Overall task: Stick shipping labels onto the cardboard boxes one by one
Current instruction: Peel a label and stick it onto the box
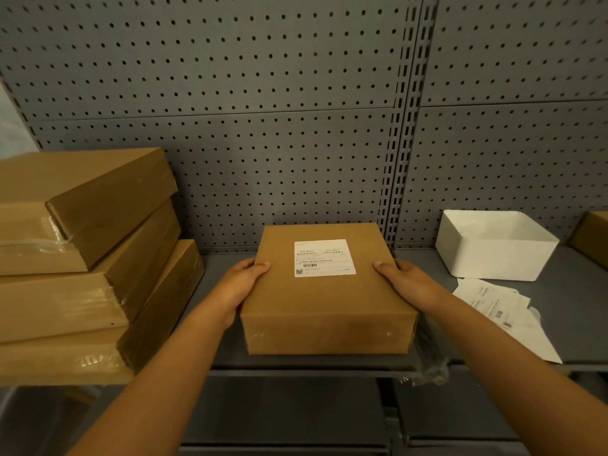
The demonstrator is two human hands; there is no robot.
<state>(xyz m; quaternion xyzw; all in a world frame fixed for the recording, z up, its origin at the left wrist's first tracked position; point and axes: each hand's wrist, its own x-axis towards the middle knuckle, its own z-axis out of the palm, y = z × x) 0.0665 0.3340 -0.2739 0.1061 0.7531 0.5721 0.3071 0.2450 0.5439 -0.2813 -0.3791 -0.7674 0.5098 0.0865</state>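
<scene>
A brown cardboard box (325,301) is in the middle of the grey shelf, its front edge level with the shelf's lip. A white shipping label (324,257) is stuck flat on its top face, toward the back. My left hand (241,286) grips the box's left side, thumb over the top edge. My right hand (408,284) grips the right side the same way. Loose white label sheets (503,314) lie on the shelf to the right of the box.
Three brown boxes (88,258) are stacked at the left, taped with clear tape. A white open bin (493,246) stands at the back right, with the corner of another box (592,238) beyond it. A grey pegboard wall (263,126) backs the shelf (575,307).
</scene>
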